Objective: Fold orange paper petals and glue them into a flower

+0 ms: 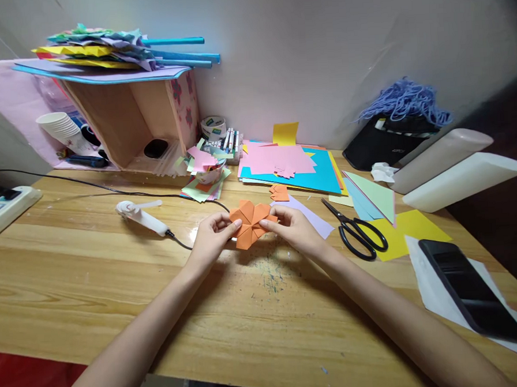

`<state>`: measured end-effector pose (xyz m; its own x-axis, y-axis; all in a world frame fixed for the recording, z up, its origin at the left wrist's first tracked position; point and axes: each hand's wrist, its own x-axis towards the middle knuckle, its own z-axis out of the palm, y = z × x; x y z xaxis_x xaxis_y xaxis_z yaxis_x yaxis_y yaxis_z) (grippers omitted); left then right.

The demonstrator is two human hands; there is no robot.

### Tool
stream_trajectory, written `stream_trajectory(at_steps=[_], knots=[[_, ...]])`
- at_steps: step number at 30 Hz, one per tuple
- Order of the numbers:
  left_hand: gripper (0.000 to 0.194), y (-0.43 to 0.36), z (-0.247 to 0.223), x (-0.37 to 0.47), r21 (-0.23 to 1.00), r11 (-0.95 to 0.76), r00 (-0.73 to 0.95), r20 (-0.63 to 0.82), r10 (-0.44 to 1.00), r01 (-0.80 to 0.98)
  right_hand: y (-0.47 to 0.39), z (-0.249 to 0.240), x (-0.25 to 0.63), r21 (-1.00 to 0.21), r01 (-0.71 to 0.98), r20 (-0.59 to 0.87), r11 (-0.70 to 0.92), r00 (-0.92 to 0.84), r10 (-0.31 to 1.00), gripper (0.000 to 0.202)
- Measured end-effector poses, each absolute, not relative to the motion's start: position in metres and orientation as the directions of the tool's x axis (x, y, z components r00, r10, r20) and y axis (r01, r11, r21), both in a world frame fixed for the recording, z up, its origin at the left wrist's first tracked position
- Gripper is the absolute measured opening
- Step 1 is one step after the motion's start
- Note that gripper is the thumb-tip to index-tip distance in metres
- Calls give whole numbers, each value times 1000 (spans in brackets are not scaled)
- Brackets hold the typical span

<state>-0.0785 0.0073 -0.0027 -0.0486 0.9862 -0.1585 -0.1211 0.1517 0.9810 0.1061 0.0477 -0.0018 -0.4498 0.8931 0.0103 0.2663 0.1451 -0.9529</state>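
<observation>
An orange folded-paper flower is held just above the wooden table, its petals facing up. My left hand pinches its left side, thumb on top and fingers underneath. On the opposite edge, my right hand grips a petal the same way. Beyond the flower lies a small orange folded piece. A lilac sheet of paper sits partly behind my right hand. To the left of my left hand rests a white hot glue gun with a black cord.
Black-handled scissors lie right, on yellow paper, near a phone. Coloured sheets are stacked at the back. A cardboard box stands back left, beside a cup of paper scraps. A power strip occupies the left edge.
</observation>
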Motion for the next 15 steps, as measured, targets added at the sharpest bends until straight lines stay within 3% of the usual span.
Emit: stream_trajectory(at_steps=[4,8,15], knots=[[40,9,-6,-80,989,97,11,-96,995,-107,47,-2,106,-948,275,19,161,-456,890,23],[35,8,-7,-79,999,35,-3,-35,999,-26,46,-3,105,-947,286,-14,145,-490,872,22],[34,8,-4,-80,998,54,6,-54,999,45,45,6,105,-940,305,-12,156,-485,874,27]])
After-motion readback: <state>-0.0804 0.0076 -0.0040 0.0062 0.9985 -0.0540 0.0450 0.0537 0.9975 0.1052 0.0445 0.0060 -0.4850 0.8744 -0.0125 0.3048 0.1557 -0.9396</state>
